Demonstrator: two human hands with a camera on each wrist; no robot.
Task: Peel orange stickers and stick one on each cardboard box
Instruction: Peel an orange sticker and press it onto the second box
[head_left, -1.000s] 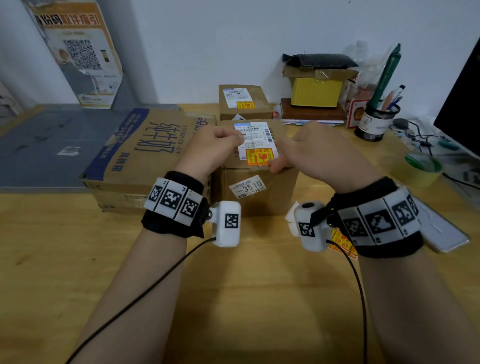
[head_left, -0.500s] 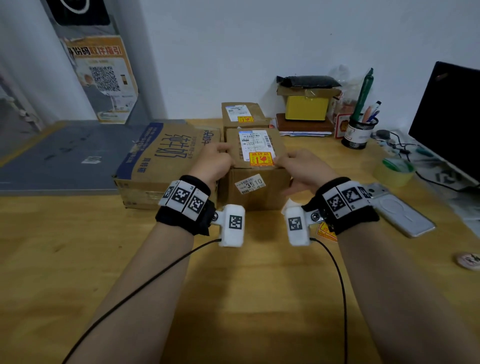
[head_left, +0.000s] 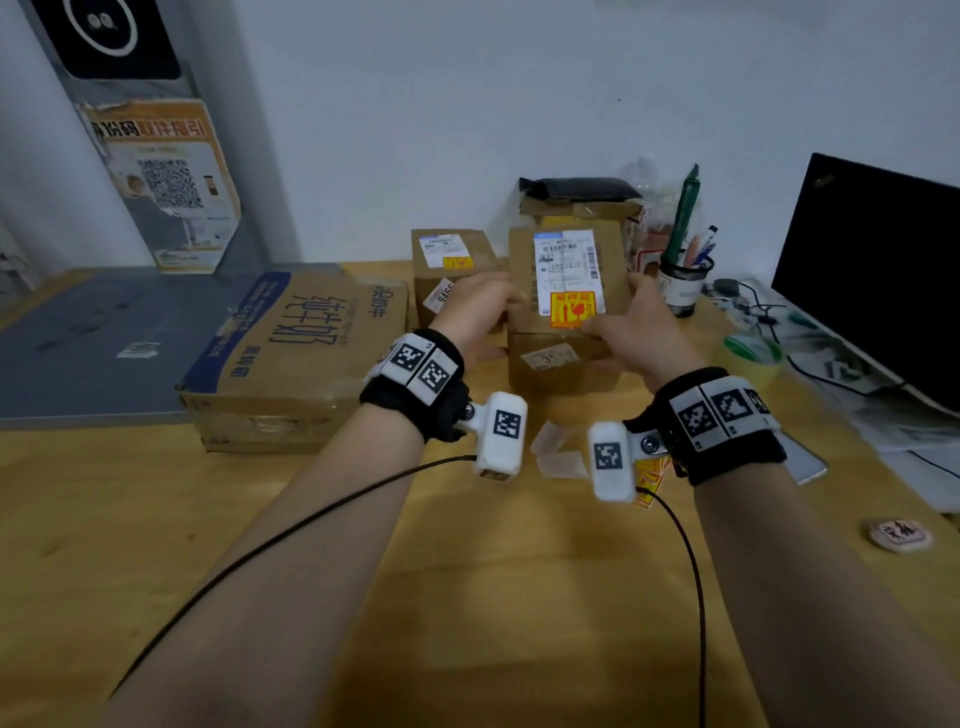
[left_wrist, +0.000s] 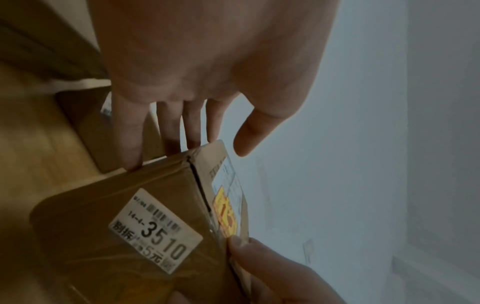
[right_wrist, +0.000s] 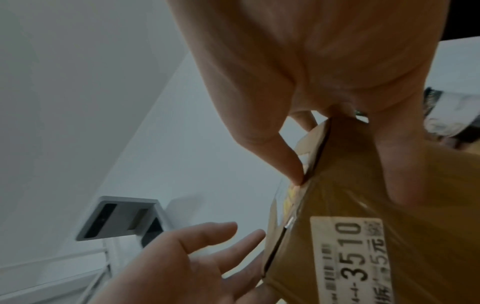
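Observation:
A small cardboard box (head_left: 566, 371) (left_wrist: 103, 216) (right_wrist: 389, 185) hangs above the desk, tilted so its top faces me. That top carries a white shipping label and an orange sticker (head_left: 571, 310) (left_wrist: 226, 214). My left hand (head_left: 478, 312) (left_wrist: 207, 61) (right_wrist: 182, 257) lies against the box's left side with straight fingers, thumb off it. My right hand (head_left: 639, 332) (right_wrist: 311, 51) grips the right side, thumb pressed on the top edge beside the sticker. Behind stands a second small box (head_left: 441, 291) with its own orange sticker (head_left: 457, 263). A large carton (head_left: 296, 343) lies to the left.
An orange sticker sheet (head_left: 649, 478) and white backing paper (head_left: 556, 452) lie on the desk under my wrists. On the right are a pen cup (head_left: 685, 280), a tape roll (head_left: 753, 353), a phone (head_left: 805, 462), a dark monitor (head_left: 883, 270) and a round token (head_left: 898, 538).
Both hands have lifted the small box off the desk and tipped its top toward me. The right hand went from pressing the sticker to gripping the box's side.

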